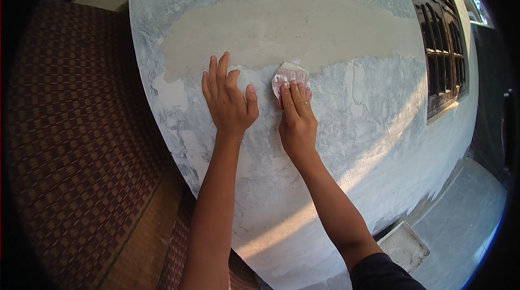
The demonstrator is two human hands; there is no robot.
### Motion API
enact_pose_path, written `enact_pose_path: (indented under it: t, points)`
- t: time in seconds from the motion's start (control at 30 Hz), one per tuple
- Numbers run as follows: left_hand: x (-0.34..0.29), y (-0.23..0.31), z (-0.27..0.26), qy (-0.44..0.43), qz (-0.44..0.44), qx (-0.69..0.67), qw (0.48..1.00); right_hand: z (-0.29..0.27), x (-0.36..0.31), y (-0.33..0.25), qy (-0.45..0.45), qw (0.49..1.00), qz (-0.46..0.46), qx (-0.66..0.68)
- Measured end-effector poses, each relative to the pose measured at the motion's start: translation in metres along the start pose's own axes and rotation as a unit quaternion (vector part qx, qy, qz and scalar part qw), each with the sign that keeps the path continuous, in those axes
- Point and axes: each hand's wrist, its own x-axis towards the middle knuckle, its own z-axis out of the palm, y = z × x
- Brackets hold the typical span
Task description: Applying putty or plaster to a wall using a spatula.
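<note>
R hand (pixel 299 119) grasps a flat spreader (pixel 284 76), fingers laid long over its face, prob. to spread pressure evenly & keep the blade flat vs. wall (pixel 271 176). Spreader sits mid-wall, approx. centre of view, upper edge at the lower margin of the beige patch (pixel 303 30). Thumb mostly hidden, so can't tell its exact grip.

L hand (pixel 230 100) released, nothing in it; fingers spread & a bit bent, just L of the spreader, tips over the patch's lower edge. Looks like a brace or balance pose, but can't tell if palm actually touches the wall.

Tray (pixel 416 237) on floor (pixel 471 208) lower R, near wall base; prob. put there to stay close w/o blocking the arms.

Materials: spreader = thin, irregular rounded outline, reddish w/ whitish smears, prob. plastic. Patch = long, horiz., matte, smoother than surroundings, ragged outline. Rest of wall = mottled grey-white, scuffed, flaky-looking, w/ diag. sunlit strip. Tray = shallow, rect., pale residue inside. Woven mat (pixel 81 127) at far L: dark reddish-brown w/ lighter dashes in rows, upright; support n/v. Window (pixel 441 51) upper R: dark wood frame, curved bars, worn sill. Dark sleeve (pixel 384 275) on R arm, fabric.
</note>
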Motion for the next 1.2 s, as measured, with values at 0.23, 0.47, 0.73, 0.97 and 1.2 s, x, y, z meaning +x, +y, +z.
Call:
enact_pose_path:
  t: [0.23, 0.47, 0.73, 0.97, 1.2]
  points:
    - [-0.003, 0.000, 0.003, -0.008, 0.009, -0.006, 1.000, 0.008, -0.008, 0.007, -0.070, 0.995, -0.025, -0.065]
    - [0.001, -0.001, 0.002, -0.010, 0.013, -0.015, 1.000, 0.004, -0.011, 0.007, -0.117, 0.987, -0.044, -0.097]
    - [0.017, -0.004, 0.011, -0.002, 0.019, -0.013, 1.000, -0.004, -0.016, 0.014, -0.158, 0.980, -0.071, -0.101]
    - [0.038, -0.001, 0.025, 0.033, -0.002, 0.030, 0.999, -0.023, -0.023, 0.017, -0.206, 0.969, -0.096, -0.091]
    - [0.037, 0.000, 0.024, 0.017, 0.013, 0.041, 0.999, -0.055, -0.032, 0.037, -0.241, 0.956, -0.154, -0.062]
